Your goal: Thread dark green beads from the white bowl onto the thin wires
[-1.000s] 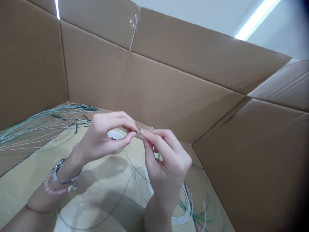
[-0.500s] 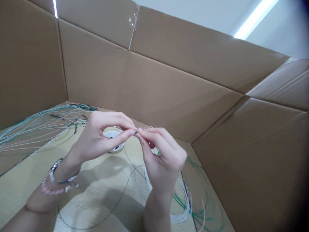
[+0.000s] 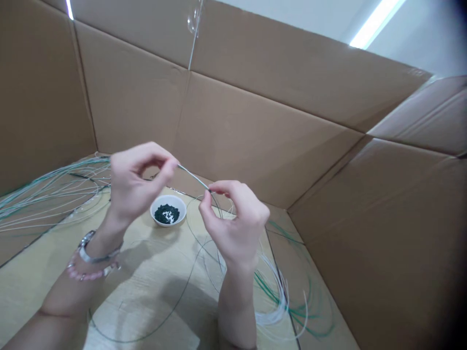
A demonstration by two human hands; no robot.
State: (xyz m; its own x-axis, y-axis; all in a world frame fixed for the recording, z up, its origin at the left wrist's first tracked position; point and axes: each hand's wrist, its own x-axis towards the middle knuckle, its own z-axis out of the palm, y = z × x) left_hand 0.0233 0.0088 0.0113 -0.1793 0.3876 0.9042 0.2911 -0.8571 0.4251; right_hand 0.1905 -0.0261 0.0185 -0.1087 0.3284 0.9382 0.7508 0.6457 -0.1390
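We look down into an open cardboard box [image 3: 270, 141] with a pale wooden base [image 3: 146, 296], and both hands work above it. The left hand [image 3: 136, 182] and right hand [image 3: 233, 223] hold a pale strand [image 3: 193, 176] between them, stretched across the air just above and to the right of a small white bowl [image 3: 157, 210]. On each hand the thumb and forefinger are pressed together on the strand, the left at one stretch of it and the right at the other; the remaining fingers curl loosely inward and grip nothing we can see.

The bowl holds a heap of dark green beads [image 3: 167, 214], with many left in it. Whether a bead sits on the held strand is too small to tell. To the left lies a fanned bundle of pale and green strands [image 3: 47, 187], with dark pieces along part of its length — possibly beads, though we cannot be sure. To the right lies a loose coil of white strands [image 3: 272, 316] with green strands [image 3: 270, 287] among it — no beads can be made out there. A thin dark wire [image 3: 174, 302] loops across the base. A metal watch [image 3: 86, 239] and beaded bracelet [image 3: 85, 275] circle the left wrist.
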